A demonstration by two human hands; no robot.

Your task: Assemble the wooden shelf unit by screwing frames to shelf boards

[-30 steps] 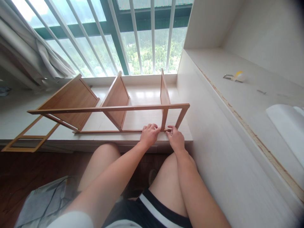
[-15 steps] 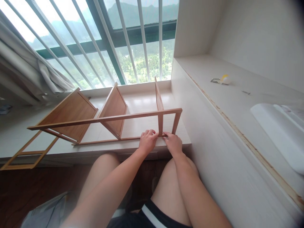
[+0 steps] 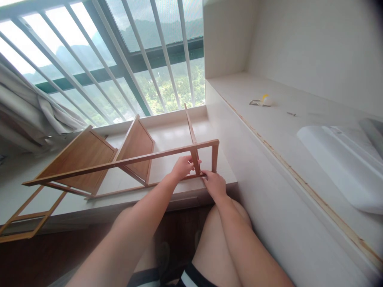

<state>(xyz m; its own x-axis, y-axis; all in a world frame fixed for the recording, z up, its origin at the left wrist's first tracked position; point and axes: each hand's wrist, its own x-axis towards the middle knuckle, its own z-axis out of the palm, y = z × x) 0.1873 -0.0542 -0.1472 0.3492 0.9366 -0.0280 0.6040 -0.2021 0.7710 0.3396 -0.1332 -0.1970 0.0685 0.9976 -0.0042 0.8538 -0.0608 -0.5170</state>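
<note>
The bamboo rack (image 3: 119,163) lies on its side on the window ledge (image 3: 176,135), three shelves fitted. Left hand (image 3: 181,167) curls around its rightmost shelf (image 3: 191,135); right hand (image 3: 214,185) pinches something small at the lower rail, seemingly unfinished.

Barred window (image 3: 143,59) far; grey curtain (image 3: 32,115) bunched far left. Right: raised white ledge (image 3: 269,123) carrying small yellow-and-metal object (image 3: 261,101), white roll (image 3: 338,163) nearer.
</note>
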